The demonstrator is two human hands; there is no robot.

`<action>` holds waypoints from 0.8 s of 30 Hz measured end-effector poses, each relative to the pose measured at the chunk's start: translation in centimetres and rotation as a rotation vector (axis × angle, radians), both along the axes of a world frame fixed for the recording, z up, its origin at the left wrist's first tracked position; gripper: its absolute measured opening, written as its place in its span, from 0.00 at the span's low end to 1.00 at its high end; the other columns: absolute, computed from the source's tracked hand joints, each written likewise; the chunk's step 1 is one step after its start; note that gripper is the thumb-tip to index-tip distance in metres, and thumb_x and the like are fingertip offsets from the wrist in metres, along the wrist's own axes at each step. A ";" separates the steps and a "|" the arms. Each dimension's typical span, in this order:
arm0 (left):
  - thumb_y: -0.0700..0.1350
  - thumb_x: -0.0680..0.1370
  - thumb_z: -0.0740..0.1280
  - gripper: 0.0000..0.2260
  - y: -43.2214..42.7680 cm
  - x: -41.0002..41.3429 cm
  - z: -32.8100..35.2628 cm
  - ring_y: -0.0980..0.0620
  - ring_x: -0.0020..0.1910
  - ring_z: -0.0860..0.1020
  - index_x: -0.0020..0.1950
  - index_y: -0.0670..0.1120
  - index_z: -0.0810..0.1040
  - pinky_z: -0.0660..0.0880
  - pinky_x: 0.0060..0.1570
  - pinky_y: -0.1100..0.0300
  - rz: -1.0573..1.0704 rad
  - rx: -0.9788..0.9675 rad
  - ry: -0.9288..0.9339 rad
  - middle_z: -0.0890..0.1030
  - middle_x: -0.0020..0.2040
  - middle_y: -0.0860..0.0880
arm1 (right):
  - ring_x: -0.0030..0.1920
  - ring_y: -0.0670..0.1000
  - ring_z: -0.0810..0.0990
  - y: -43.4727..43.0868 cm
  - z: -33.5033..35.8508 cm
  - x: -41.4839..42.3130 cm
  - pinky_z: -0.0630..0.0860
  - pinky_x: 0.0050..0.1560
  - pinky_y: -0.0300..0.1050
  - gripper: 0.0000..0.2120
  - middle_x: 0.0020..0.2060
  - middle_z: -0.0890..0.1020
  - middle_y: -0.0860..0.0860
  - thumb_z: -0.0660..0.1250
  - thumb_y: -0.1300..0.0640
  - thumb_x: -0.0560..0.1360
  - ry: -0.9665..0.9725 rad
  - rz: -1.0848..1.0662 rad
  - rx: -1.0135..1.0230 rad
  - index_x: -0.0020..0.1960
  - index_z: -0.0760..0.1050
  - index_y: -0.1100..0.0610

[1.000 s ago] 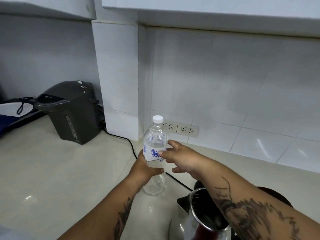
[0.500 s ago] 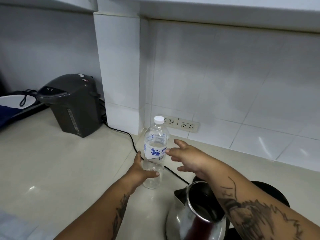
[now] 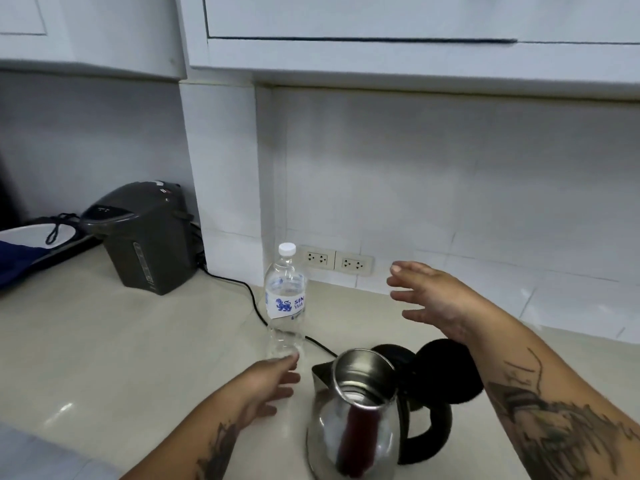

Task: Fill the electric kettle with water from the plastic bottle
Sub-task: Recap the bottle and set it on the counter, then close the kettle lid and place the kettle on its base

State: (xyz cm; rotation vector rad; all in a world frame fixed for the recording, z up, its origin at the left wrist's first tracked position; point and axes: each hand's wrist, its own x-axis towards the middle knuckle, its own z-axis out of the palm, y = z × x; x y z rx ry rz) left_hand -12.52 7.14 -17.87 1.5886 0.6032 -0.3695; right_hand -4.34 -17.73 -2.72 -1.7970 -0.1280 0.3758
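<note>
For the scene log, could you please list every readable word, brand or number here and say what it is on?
"SIN" over "WA", cut off by the curve: blue print beside a blue lion emblem on the plastic bottle label.
Dark water dispenser: top panel markings too small to read.
Electric kettle: no text visible.

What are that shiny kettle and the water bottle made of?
The kettle looks like polished steel: its body mirrors the room, with a black handle, probably plastic. The bottle looks like thin clear plastic: see-through, ribbed walls, a white cap and a printed label.

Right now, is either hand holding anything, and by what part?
Nothing is held. The left hand is open beside the bottle base; the right hand is open in the air.
</note>
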 end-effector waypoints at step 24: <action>0.47 0.81 0.60 0.13 -5.9 -1.3 1.2 0.53 0.41 0.75 0.53 0.49 0.85 0.76 0.50 0.55 0.052 -0.116 -0.281 0.78 0.41 0.48 | 0.45 0.51 0.82 -6.0 -6.7 -7.5 0.79 0.45 0.44 0.09 0.48 0.85 0.57 0.61 0.56 0.79 -0.002 -0.321 0.104 0.51 0.80 0.50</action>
